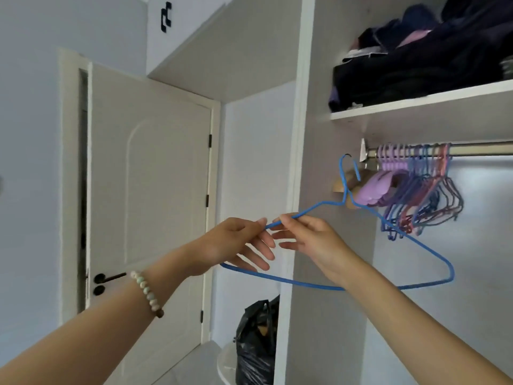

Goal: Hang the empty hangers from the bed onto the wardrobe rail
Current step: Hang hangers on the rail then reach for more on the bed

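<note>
Mid-hang I'd say: left hand and right hand both pinch one sloped arm of the blue hanger, its hook just left of the rail, so next is lifting it over beside the hung hangers; no readable writing anywhere.
</note>
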### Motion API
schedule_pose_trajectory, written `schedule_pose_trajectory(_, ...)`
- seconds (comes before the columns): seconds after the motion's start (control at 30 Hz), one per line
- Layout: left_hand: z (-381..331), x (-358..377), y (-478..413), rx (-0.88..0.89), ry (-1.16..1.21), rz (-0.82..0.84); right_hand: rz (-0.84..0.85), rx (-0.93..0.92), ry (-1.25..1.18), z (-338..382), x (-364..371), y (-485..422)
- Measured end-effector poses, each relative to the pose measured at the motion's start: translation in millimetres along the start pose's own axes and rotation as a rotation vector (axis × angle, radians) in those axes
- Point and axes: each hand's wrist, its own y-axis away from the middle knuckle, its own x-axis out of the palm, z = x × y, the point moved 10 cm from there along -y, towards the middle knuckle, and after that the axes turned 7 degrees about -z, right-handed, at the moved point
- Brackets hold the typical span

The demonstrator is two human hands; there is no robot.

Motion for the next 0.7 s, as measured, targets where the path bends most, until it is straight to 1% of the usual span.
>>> schedule_pose_trajectory(0.2, -53, 91, -72, 0.115, 0.125, 0.022, -0.169, -0.021, -0.085, 11, -121, -17)
schedule_pose_trajectory(0.3, -74, 130, -103, 0.143, 0.172, -0.003, -0.244, -0.053, -0.097, 20, -172, -25)
schedule_pose_trajectory(0.4, -94, 165, -133, 0.171, 0.22, -0.03, -0.362, -0.082, -0.074, 26, -223, -34)
schedule_pose_trajectory(0.57, -116, 214, -179, 0.178, 0.297, -0.063, -0.567, -0.126, -0.106, 28, -294, -50)
schedule_pose_trajectory(0.7, -123, 248, -210, 0.162, 0.355, -0.084, -0.663, -0.16, -0.082, 26, -336, -61)
